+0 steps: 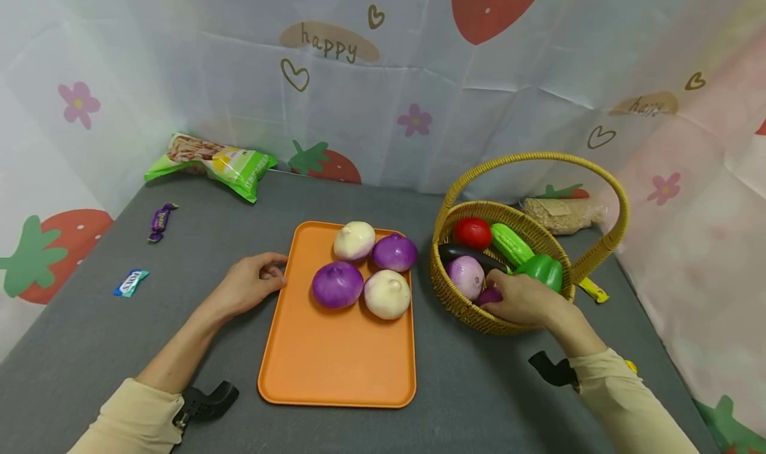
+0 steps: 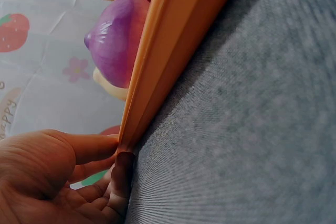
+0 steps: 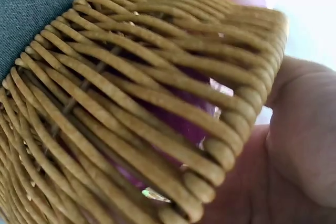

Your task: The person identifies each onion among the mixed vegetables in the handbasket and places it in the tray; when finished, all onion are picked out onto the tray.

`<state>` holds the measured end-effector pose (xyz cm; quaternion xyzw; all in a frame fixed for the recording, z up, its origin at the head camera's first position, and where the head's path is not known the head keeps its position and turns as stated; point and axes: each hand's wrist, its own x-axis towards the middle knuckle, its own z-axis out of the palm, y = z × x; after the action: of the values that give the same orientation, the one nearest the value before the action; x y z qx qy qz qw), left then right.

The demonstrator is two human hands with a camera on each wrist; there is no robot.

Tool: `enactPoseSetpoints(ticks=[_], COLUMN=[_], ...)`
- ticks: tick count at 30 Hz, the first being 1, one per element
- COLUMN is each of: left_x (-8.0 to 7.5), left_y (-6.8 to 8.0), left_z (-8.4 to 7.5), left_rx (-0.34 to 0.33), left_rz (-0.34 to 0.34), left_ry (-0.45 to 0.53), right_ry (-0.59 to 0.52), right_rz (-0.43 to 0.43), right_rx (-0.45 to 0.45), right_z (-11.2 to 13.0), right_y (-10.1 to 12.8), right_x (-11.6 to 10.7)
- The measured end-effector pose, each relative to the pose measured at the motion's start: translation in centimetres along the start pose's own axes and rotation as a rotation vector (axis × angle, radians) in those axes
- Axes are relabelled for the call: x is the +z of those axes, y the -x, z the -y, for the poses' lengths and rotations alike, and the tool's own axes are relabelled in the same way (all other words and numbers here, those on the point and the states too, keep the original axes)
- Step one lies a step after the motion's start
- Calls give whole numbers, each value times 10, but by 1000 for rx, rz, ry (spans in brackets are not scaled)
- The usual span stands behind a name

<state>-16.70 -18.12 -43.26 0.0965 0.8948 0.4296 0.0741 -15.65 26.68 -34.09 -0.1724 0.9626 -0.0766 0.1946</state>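
Cream sleeves [image 1: 128, 419] flank the orange tray [image 1: 335, 367], which holds four onions [image 1: 338, 285]. I see the left hand [image 1: 253, 284] pinching its left rim between thumb and fingers. Right of the tray, the right hand [image 1: 525, 299] is inside a wicker basket [image 1: 444, 288], fingers at a half-hidden purple onion [image 1: 489, 297]; I cannot tell their grip.

Closed in at the back and sides by pale, creased cloth [image 1: 239, 15], printed with red strawberries [image 1: 479, 22], pinkish-purple flowers [image 1: 414, 119], brown outlined hearts [image 1: 295, 75] and tan patches [image 1: 329, 42] reading "happy". Shading from bluish white at left to pink at right, yellowish near the upper right corner. Meeting a flat grey tabletop [image 1: 335, 431], finely ribbed up close. Lit softly.
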Motion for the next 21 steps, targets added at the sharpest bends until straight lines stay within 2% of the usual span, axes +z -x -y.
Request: enactPoseSetpoints(ticks=[4, 7, 12, 18, 21], left_x=[0, 0, 0, 0, 1], left_y=[0, 0, 0, 0, 0], left_z=[1, 1, 0, 1, 2], left_rx=[1, 0, -2, -6, -6], left_rz=[0, -3, -2, 2, 1], left_ry=[4, 9, 11, 16, 16], right_ry=[-35, -27, -50, -200, -278], right_rz=[28, -4, -170, -368, -416], right_rx=[54, 87, 87, 1, -49], right_z=[-2, 0, 8, 32, 47], right_y=[0, 3, 15, 30, 35], right_x=[-3, -8, -17, -20, -15])
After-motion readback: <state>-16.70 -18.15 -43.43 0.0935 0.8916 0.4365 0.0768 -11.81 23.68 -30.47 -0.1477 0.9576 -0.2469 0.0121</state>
